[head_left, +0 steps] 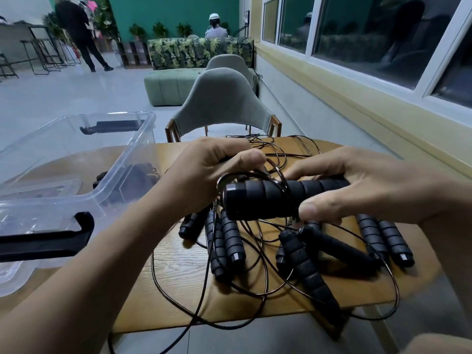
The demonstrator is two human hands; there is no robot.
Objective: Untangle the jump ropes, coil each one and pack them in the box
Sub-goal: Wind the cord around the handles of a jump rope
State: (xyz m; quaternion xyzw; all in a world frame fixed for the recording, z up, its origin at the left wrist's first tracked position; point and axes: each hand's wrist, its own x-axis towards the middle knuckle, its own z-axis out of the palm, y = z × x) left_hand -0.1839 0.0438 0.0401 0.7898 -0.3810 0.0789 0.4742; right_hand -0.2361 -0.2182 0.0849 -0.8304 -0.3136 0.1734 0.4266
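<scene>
My right hand [367, 185] grips a pair of black foam jump-rope handles [268, 198] held side by side above the table, thumb underneath. My left hand [207, 172] pinches thin black cord [255, 172] beside the handles' silver-capped ends, where loops of it circle the handles. Below lie several more black handles [229, 241] in a tangle of thin cord [258, 290] on the wooden table [178, 264]. The clear plastic box [76, 159] stands at the left with a dark coiled rope [132, 177] inside.
The box has black latches, one near [51, 238] and one far [112, 126]. A grey-green chair [222, 106] stands behind the table. Cord loops hang over the table's front edge [204, 325]. A wall with windows runs along the right. People stand far back.
</scene>
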